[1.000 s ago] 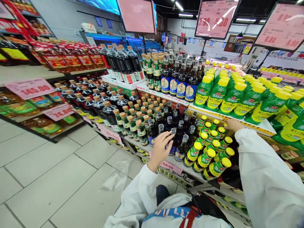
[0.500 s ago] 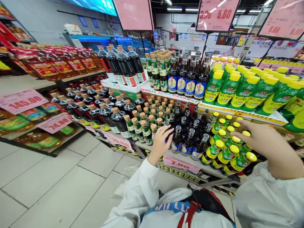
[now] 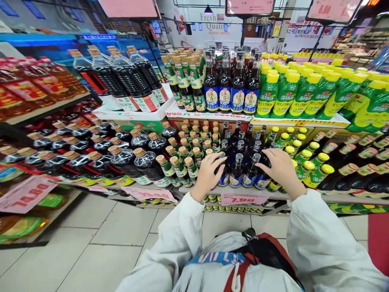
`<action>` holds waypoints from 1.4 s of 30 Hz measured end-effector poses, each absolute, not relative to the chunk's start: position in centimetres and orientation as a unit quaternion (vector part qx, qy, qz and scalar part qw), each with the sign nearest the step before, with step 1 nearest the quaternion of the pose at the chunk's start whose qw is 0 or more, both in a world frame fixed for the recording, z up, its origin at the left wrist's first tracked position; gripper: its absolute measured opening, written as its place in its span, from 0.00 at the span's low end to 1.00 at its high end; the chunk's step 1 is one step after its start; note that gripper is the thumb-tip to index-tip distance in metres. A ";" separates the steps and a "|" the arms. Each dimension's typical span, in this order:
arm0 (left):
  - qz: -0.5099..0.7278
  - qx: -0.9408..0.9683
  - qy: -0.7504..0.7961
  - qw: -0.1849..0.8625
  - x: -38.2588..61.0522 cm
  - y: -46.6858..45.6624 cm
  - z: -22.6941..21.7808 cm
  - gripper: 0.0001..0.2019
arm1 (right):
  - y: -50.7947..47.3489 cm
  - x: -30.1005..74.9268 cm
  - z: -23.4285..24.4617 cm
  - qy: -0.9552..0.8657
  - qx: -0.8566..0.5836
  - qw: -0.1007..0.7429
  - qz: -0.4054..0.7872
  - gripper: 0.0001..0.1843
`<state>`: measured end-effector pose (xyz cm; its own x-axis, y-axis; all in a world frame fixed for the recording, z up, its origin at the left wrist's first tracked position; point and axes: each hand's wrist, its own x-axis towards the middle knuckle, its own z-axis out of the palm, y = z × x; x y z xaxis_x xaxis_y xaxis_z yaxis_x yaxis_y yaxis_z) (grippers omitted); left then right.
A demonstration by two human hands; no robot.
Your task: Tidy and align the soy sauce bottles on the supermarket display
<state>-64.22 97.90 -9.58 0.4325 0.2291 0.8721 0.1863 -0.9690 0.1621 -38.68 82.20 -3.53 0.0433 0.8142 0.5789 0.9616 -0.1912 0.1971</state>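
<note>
Several dark bottles with blue labels (image 3: 236,175) stand upright in rows on the lower shelf, between my two hands. My left hand (image 3: 209,173) is at the left side of this group, fingers curved and apart near a front bottle's cap; whether it touches the cap I cannot tell. My right hand (image 3: 281,168) is at the group's right side, thumb and fingers spread around the air beside a bottle neck. No bottle is lifted in either hand. Small green bottles with cork-coloured caps (image 3: 178,169) stand left of my left hand. Yellow-capped bottles (image 3: 316,175) sit beyond my right hand.
Large dark bottles (image 3: 148,164) fill the shelf at left. On the upper tier stand blue-labelled bottles (image 3: 225,93) and green squeeze bottles (image 3: 290,97). A pink price card (image 3: 244,199) hangs on the front edge. Tiled floor (image 3: 112,233) lies below, with a bag (image 3: 267,253) against my body.
My right hand has moved left from above the yellow-capped bottles to the blue-labelled group. My left hand stays near the group's left side. The view has turned right and dipped.
</note>
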 end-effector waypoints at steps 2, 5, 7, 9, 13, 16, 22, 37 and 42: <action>0.498 0.861 0.106 0.018 -62.7 98.1 -9.2 0.15 | 83.6 -40.0 -2.9 -0.598 -0.752 0.071 -0.270 0.34; 0.456 0.884 0.105 -0.009 -60.2 98.8 -8.9 0.17 | 86.1 -41.2 -1.8 -0.562 -0.796 -0.040 -0.220 0.36; 0.427 0.897 0.111 -0.020 -58.8 99.3 -8.7 0.18 | 87.5 -41.2 -1.5 -0.557 -0.804 -0.077 -0.195 0.37; 0.377 0.918 0.124 -0.012 -57.9 99.7 -8.5 0.17 | 88.5 -40.7 -1.6 -0.559 -0.808 -0.093 -0.164 0.33; 0.321 0.935 0.148 0.035 -57.3 100.3 -7.6 0.13 | 89.2 -39.2 -2.3 -0.585 -0.794 -0.106 -0.124 0.27; 0.316 0.936 0.138 0.066 -57.3 100.5 -7.1 0.12 | 89.4 -38.3 -2.5 -0.610 -0.775 -0.116 -0.122 0.26; 0.303 0.938 0.152 0.073 -57.3 100.6 -6.7 0.14 | 89.9 -37.4 -1.7 -0.666 -0.719 -0.157 -0.123 0.26; 0.250 0.954 0.164 0.012 -59.6 100.3 -3.7 0.20 | 88.9 -38.1 0.4 -0.665 -0.714 -0.187 -0.116 0.34; 0.225 0.932 0.278 -0.058 -62.5 101.1 -2.3 0.18 | 87.4 -42.2 1.7 -0.665 -0.712 -0.057 -0.216 0.32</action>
<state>-62.51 101.12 -2.35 0.7436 0.4920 0.4528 0.5447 -0.8385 0.0164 -42.17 87.36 1.72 0.0218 0.9727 0.2313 0.9230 -0.1084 0.3691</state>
